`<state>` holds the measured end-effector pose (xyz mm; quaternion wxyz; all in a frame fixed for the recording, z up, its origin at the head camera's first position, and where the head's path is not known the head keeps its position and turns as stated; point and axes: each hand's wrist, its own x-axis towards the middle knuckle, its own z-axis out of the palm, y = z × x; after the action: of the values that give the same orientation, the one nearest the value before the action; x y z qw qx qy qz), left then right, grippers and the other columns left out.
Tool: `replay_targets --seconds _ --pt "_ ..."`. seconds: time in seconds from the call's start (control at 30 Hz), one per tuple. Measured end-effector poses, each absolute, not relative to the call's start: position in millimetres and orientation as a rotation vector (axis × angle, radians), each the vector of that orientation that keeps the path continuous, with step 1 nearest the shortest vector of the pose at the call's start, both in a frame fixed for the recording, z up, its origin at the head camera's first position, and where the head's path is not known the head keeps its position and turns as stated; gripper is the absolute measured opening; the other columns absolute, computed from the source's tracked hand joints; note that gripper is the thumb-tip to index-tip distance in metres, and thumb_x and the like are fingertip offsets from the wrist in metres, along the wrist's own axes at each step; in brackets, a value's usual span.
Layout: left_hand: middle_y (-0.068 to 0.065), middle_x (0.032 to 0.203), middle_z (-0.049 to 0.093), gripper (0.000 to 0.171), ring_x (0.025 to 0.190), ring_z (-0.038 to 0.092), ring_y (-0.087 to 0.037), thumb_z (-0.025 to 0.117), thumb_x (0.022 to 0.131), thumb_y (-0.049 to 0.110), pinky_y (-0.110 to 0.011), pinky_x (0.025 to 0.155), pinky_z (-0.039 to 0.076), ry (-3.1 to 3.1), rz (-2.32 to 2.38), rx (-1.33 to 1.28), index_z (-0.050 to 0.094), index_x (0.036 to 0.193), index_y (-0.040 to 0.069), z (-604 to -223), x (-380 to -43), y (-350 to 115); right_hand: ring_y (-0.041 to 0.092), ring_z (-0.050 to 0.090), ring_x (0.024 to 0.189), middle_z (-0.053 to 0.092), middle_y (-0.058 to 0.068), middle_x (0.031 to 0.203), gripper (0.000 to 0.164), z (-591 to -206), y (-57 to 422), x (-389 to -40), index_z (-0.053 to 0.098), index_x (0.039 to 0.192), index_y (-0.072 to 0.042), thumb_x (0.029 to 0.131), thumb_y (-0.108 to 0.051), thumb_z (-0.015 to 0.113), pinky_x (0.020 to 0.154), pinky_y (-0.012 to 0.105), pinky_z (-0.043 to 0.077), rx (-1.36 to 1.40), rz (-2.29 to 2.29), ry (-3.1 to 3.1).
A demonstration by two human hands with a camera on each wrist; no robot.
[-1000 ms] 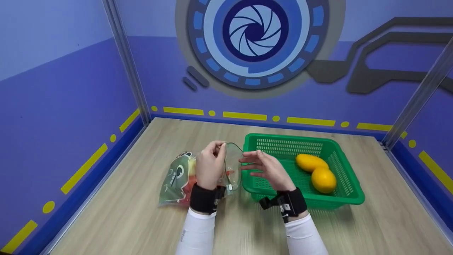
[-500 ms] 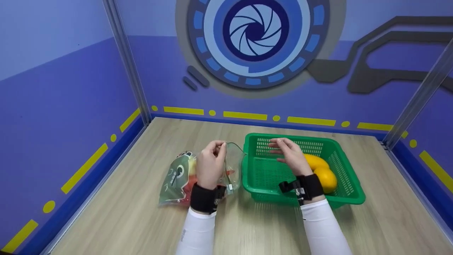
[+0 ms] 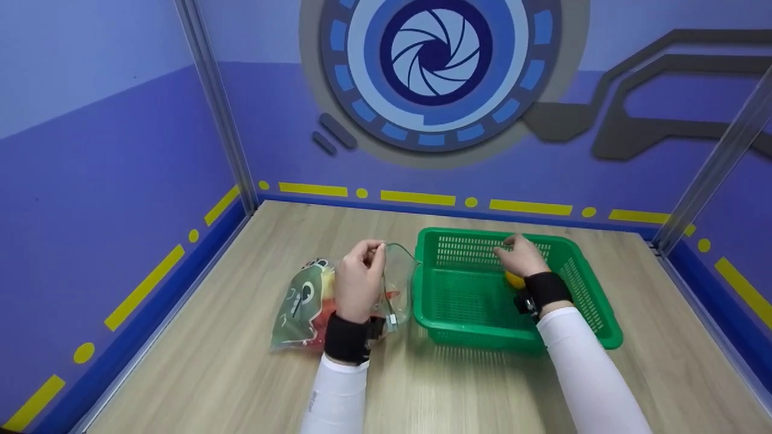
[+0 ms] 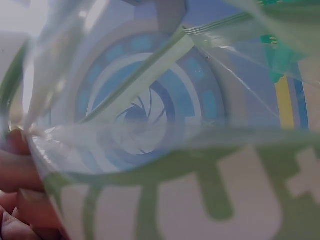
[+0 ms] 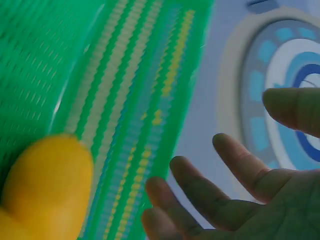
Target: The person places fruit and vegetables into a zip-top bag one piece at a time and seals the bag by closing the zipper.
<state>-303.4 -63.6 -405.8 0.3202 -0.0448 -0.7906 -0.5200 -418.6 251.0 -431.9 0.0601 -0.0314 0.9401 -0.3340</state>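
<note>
My left hand (image 3: 359, 280) pinches the top edge of a clear zip bag (image 3: 301, 316) printed with a cartoon face. The bag's mouth gapes to the right of that hand, and a small white slider (image 3: 392, 319) hangs on its edge. In the left wrist view the see-through film and its pale zip strip (image 4: 150, 75) fill most of the picture. My right hand (image 3: 523, 258) is above the green basket (image 3: 476, 330), fingers spread and holding nothing. Beneath it lies a yellow fruit (image 3: 514, 279), mostly hidden by the hand; the right wrist view shows its smooth rounded end (image 5: 52, 180).
The basket has slotted walls and stands right of the bag on a wooden table (image 3: 422, 392). Behind them rises a blue panel wall (image 3: 271, 132) with a yellow dashed line. A metal post (image 3: 220, 108) marks the left back corner.
My right hand has left the bag's mouth and moved right over the basket, covering much of the yellow fruit. The left hand and the bag have stayed in place.
</note>
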Motion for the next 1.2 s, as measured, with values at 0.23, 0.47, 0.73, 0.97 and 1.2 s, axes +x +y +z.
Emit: replay_targets --seconds 0.23,0.47,0.73,0.97,1.2 --pt "-0.006 0.073 0.062 0.013 0.063 0.048 -0.011 0.066 0.099 0.011 -0.022 0.058 0.04 -2.079 -1.353 -0.117 0.075 0.1 0.002 -404 -302 -63 0.058 0.042 0.135 0.045 0.04 0.147 0.066 -441 266 -429 0.038 0.147 0.017 0.102 -0.029 0.056 0.115 0.07 0.029 -0.034 -0.563 2.888" --pt "-0.006 0.073 0.061 0.014 0.063 0.048 -0.011 0.066 0.099 0.01 -0.022 0.058 0.04 -2.073 -1.363 -0.125 0.075 0.101 0.0 -406 -303 -64 0.044 0.059 0.098 0.065 0.031 0.107 0.035 -448 271 -430 0.065 0.109 0.01 0.09 -0.018 0.071 0.099 0.068 0.038 -0.031 -0.456 2.888" --pt "-0.005 0.072 0.059 0.012 0.063 0.047 -0.011 0.066 0.099 0.009 -0.021 0.059 0.04 -2.078 -1.377 -0.128 0.075 0.1 0.001 -404 -302 -63 0.041 0.057 0.097 0.066 0.027 0.104 0.041 -459 269 -434 0.062 0.114 0.009 0.081 -0.009 0.079 0.113 0.073 0.02 -0.104 -0.352 2.856" --pt "-0.005 0.073 0.059 0.012 0.064 0.048 -0.011 0.066 0.099 0.01 -0.021 0.059 0.04 -2.089 -1.397 -0.121 0.075 0.1 0.001 -405 -301 -63 0.057 0.046 0.126 0.062 0.031 0.132 0.065 -469 268 -439 0.056 0.138 0.007 0.082 -0.014 0.08 0.118 0.073 0.015 -0.224 -0.342 2.857" --pt "-0.004 0.07 0.059 0.012 0.061 0.046 -0.009 0.068 0.098 0.01 -0.022 0.058 0.038 -2.072 -1.335 -0.116 0.076 0.098 0.002 -406 -303 -63 0.04 0.055 0.108 0.059 0.029 0.131 0.063 -471 261 -438 0.052 0.143 0.002 0.087 -0.015 0.075 0.096 0.057 0.048 -0.247 -0.518 2.799"
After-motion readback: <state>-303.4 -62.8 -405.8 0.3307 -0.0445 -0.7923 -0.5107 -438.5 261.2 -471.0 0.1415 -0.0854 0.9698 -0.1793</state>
